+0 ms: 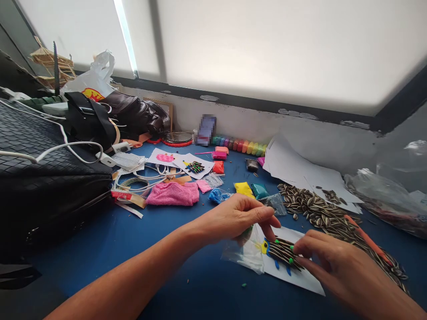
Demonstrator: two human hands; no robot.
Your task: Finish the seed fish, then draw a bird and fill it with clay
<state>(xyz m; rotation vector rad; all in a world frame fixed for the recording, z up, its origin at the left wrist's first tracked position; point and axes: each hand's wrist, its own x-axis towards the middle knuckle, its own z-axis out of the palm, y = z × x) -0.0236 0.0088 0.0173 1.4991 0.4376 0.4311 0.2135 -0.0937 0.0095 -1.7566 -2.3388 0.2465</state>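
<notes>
On a white sheet of paper (308,280) lies a hedgehog figure (283,253) with a yellow clay face, blue clay edging and feet, and a back of striped sunflower seeds. Small green clay balls dot its spines. My right hand (328,258) reaches in from the right, thumb and index finger closed at a green clay ball (292,248) on the spines. Above the figure's head, my left hand (245,218) has its thumb and index pressed together; what they hold, if anything, is hidden. Under its palm a clear plastic bag (247,255) with green clay overlaps the paper.
Sunflower seeds (310,206) spread right of the figure, with an orange tool (367,240) on them. Behind are yellow (244,190) and teal (259,191) clay packets, a pink cloth (173,194) and another hedgehog picture (195,166). A black bag (50,178) stands left.
</notes>
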